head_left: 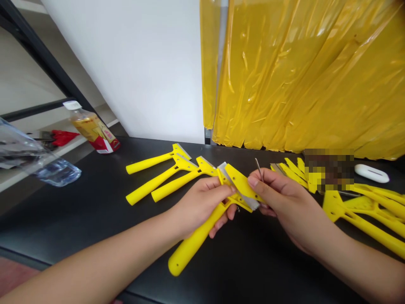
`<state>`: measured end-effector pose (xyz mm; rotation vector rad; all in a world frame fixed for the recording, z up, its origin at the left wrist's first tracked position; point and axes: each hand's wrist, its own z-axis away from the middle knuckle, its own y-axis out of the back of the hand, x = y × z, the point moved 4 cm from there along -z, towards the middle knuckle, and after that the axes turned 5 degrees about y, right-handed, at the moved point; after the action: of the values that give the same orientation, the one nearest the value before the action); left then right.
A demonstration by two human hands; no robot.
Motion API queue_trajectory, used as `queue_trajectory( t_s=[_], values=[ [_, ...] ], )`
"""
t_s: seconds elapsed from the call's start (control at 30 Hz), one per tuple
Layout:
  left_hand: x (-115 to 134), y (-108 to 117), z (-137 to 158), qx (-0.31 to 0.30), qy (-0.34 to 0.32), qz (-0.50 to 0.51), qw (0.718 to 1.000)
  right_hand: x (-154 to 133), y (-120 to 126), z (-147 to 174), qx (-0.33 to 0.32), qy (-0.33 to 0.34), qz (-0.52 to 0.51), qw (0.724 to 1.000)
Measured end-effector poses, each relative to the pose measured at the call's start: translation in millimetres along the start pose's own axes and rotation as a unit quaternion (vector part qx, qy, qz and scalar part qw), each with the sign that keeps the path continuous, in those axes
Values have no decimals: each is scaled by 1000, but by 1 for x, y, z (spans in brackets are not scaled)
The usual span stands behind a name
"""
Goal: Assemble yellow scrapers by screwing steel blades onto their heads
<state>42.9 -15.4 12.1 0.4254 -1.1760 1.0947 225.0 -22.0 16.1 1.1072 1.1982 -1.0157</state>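
Note:
My left hand [205, 198] is closed around the neck of a yellow scraper [194, 242], whose handle points down toward me. A grey metal blade [249, 202] lies across the scraper's head. Between the thumb and fingers of my right hand [278, 190] is a yellow cover plate [242, 179] with small holes, tilted over the blade. A thin bent metal rod [258, 166], perhaps a hex key, also sticks up from my right fingers; its lower part is hidden. Left of my hands, three yellow scrapers [158, 179] with blades lie on the black table [104, 228].
Several yellow scraper handles [373, 228] lie at the right, with loose yellow plates [294, 173] behind my right hand. A white case [371, 173] sits farther back. At the left stand a labelled drink bottle [95, 131] and a clear bottle [53, 169]. Yellow plastic sheeting [300, 76] hangs behind.

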Motion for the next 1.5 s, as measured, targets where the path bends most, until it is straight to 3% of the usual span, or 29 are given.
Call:
queue_trajectory(
  t_s=[0.23, 0.33, 0.47, 0.63, 0.87, 1.1, 1.23, 1.5],
  values=[
    [0, 0, -1, 13, -3, -1, 1000, -8, 6, -4, -21, -35, -42, 998],
    [0, 2, -2, 10, -8, 1, 1000, -20, 5, -2, -42, -15, -44, 998],
    [1, 2, -2, 7, -16, 0, 1000, -29, 4, 1, -79, 15, 15, 997],
    [3, 1, -1, 10, -23, -3, 1000, -24, 7, 2, -41, 65, 108, 991],
    [1, 1, -2, 1, -31, 3, 1000, -4, -1, -3, -38, -25, -23, 999],
    [0, 0, -1, -38, -56, 12, 998, -2, 2, -9, -53, 4, -15, 998],
    [0, -1, 0, -15, -44, -16, 999, -7, 2, -12, -65, 15, -11, 998],
    [0, 0, -2, 18, -38, -33, 999, -6, 2, -15, -109, -31, -30, 993]
  ],
)
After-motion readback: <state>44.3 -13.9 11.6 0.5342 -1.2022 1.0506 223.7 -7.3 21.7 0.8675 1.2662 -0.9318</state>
